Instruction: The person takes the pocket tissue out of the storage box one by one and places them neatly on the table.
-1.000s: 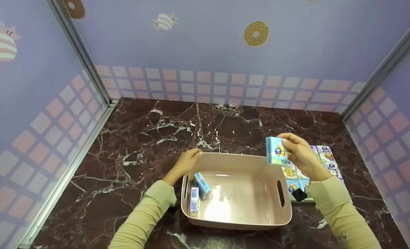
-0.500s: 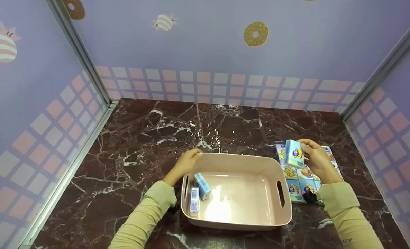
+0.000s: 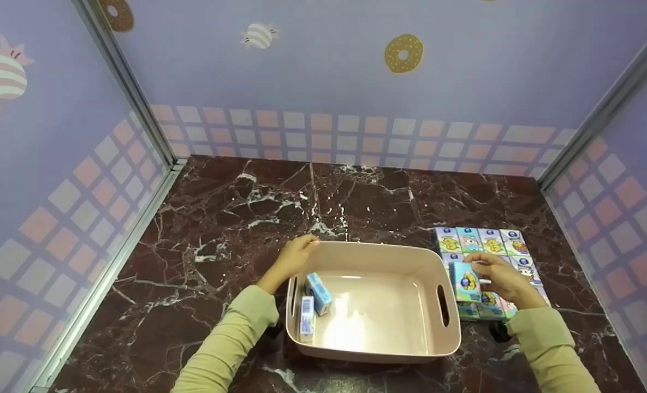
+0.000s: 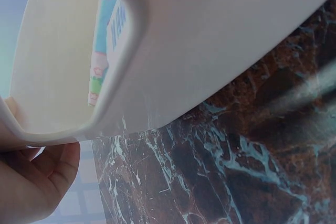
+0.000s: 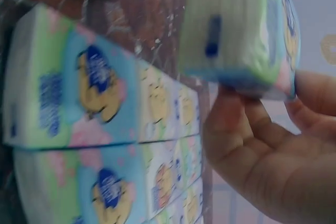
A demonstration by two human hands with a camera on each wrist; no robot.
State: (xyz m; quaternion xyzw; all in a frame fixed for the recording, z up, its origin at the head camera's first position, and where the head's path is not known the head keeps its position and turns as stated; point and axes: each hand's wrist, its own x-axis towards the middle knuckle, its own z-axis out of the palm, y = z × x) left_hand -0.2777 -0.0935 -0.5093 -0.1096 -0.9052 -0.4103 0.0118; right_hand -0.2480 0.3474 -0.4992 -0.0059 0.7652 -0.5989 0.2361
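My right hand (image 3: 500, 277) pinches a blue tissue pack (image 3: 465, 282) with a yellow cartoon figure. It holds the pack above the near part of a block of tissue packs (image 3: 490, 240), just right of the bin. In the right wrist view, thumb and fingers lie along one edge of the held tissue pack (image 5: 236, 30). My left hand (image 3: 296, 255) grips the back left corner of the beige plastic bin (image 3: 378, 254). From the left wrist view, the left hand (image 4: 42, 177) is at the rim beside the oval handle hole.
Two tissue packs lie inside the bin at its left end, one blue (image 3: 319, 293) and one pale (image 3: 307, 317). Beneath everything is a dark marbled surface (image 3: 236, 218). Patterned panels (image 3: 323, 71) enclose the back and both sides.
My right hand has moved right, away from above the bin's back right corner, then towards me and lower, still pinching the blue tissue pack. The left hand and bin have stayed put.
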